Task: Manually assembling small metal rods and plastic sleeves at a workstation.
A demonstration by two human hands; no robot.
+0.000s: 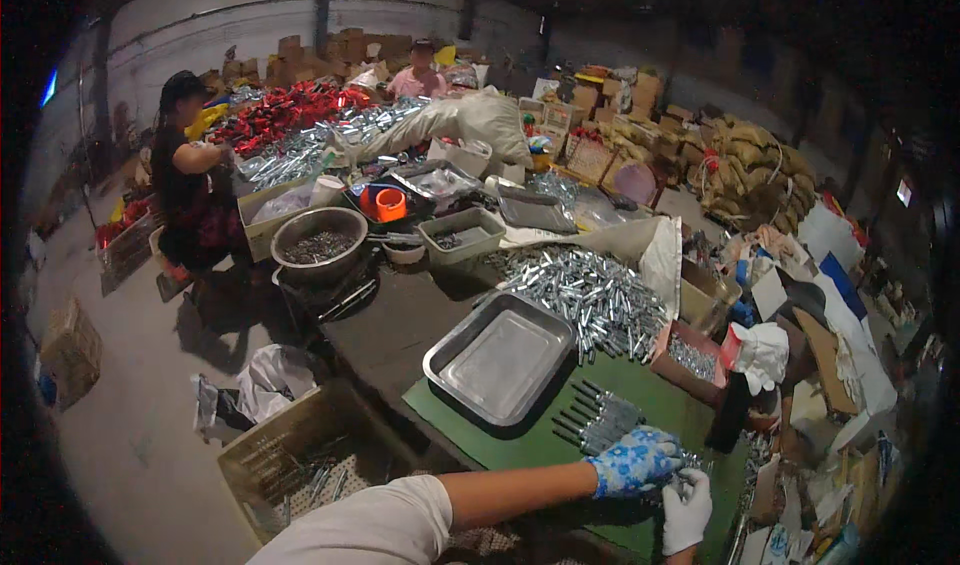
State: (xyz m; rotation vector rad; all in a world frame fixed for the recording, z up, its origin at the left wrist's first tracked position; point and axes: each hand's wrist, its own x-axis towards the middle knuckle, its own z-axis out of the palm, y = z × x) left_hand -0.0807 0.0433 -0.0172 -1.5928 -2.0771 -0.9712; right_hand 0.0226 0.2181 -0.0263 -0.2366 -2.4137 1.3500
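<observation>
Aligned dark-tipped rods (612, 423) seem done, a silver heap (590, 295) is unworked, and whether left hand (640, 461) or right hand (688, 511) pinches anything in curled fingers I cannot tell

A dim, warehouse-like workroom. A pale wall (230, 17) with dark columns (323, 10) stands at eleven o'clock, and a shadowed wall (745, 85) at two. A small bluish window (49, 88) glows at ten o'clock; a whitish bright patch (904, 193) shows near three. Grey floor (150, 410) lies at eight; a dark-topped workbench (395, 330) spans the centre.
</observation>
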